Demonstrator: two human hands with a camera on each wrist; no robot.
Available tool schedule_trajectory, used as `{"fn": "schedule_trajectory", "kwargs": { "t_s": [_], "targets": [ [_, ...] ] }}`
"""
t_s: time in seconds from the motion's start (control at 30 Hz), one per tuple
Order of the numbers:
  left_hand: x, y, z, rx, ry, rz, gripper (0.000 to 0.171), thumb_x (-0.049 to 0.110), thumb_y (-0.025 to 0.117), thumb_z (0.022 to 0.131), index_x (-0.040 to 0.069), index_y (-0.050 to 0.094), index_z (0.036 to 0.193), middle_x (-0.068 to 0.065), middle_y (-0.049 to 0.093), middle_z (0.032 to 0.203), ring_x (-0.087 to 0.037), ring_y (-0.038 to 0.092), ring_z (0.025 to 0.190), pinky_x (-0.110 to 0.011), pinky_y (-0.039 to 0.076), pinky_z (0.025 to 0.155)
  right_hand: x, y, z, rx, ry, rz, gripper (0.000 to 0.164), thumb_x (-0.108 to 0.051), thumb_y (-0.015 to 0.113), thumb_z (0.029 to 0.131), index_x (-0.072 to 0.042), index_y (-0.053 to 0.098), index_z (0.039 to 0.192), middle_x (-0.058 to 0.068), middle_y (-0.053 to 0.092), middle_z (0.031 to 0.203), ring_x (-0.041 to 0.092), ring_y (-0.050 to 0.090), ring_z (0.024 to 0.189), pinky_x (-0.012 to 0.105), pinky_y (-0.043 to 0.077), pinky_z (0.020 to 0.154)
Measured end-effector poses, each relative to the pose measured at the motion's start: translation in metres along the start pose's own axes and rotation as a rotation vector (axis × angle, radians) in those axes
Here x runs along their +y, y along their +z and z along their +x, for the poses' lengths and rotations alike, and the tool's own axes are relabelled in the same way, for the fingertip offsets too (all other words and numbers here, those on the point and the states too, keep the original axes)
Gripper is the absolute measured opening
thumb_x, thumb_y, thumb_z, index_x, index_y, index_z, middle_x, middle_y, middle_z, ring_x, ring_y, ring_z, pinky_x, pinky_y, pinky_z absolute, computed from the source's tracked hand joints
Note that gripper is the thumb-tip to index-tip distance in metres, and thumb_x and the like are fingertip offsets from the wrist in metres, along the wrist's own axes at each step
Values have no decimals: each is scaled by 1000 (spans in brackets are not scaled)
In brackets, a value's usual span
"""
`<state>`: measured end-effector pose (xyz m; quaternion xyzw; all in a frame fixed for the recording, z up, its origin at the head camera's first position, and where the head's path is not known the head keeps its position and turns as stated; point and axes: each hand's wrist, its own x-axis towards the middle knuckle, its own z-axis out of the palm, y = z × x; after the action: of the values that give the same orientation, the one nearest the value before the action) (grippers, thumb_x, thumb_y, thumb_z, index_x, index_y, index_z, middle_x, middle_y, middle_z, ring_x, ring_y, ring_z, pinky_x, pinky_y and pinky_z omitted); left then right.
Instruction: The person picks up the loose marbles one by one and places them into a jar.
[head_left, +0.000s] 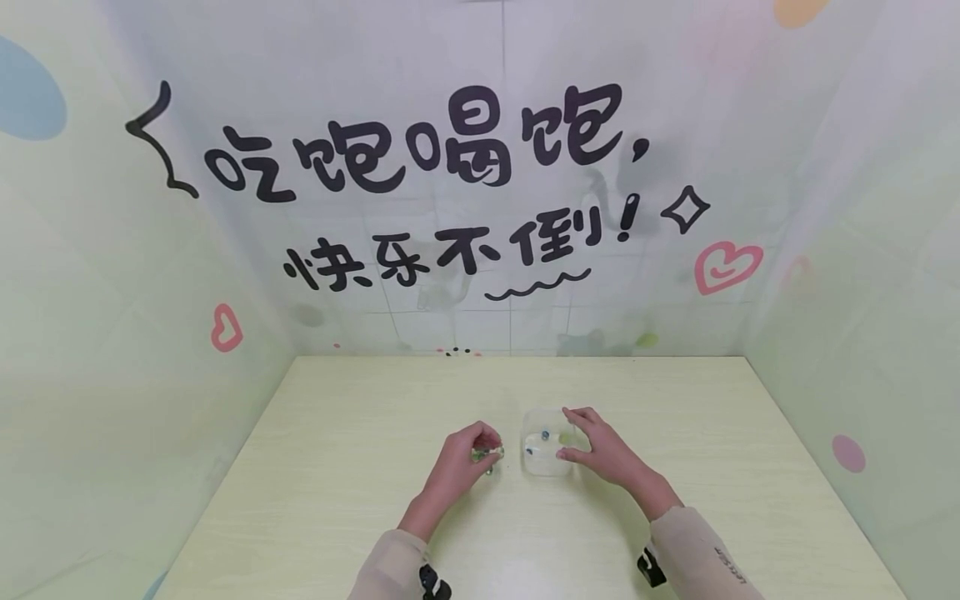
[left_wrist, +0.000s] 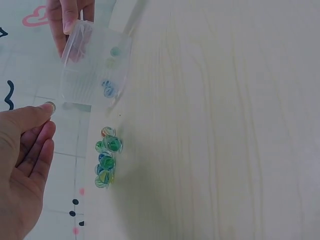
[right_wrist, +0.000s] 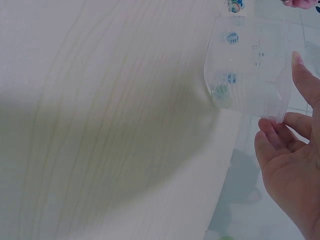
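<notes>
My left hand [head_left: 465, 458] pinches a small glass marble [left_wrist: 52, 106] between thumb and index finger, just above a cluster of marbles [left_wrist: 106, 159]. These lie close together on the table, clear glass with green, blue, yellow and orange swirls. To their right stands a clear plastic container [head_left: 542, 469] with a few marbles [left_wrist: 109, 91] at its bottom. My right hand [head_left: 611, 452] grips this container from its right side, thumb and fingers spread along the wall and rim. In the head view, my left hand partly hides the loose marbles.
The pale wood-grain table [head_left: 337, 467] reaches back to a printed backdrop [head_left: 420, 325] with black lettering. Similar light panels rise at the left and right edges. Each forearm has a beige sleeve [head_left: 701, 550] with a black strap [head_left: 651, 568] near it.
</notes>
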<state>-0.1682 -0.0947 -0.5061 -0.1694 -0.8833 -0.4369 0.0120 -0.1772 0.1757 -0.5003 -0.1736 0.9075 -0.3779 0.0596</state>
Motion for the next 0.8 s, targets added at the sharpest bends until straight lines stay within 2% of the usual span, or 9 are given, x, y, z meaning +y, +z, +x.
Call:
{"fn": "schedule_trajectory", "kwargs": {
  "t_s": [0.33, 0.8],
  "targets": [
    [3, -1, 3, -2, 12, -12, 18, 5, 74, 88, 10, 65, 102, -4, 71, 100, -22, 69, 95, -39, 60, 87, 0, 0, 0, -1, -8, -5, 73, -23, 71, 93, 6, 35, 149, 26, 44, 143, 46, 45, 134, 61, 41, 111],
    [8, 0, 8, -10, 12, -8, 18, 6, 74, 88, 11, 65, 103, -3, 71, 100, -20, 67, 97, -40, 60, 88, 2, 1, 0, 3, -6, -11, 73, -24, 71, 93, 6, 36, 149, 25, 44, 144, 45, 45, 134, 61, 41, 111]
  ]
}}
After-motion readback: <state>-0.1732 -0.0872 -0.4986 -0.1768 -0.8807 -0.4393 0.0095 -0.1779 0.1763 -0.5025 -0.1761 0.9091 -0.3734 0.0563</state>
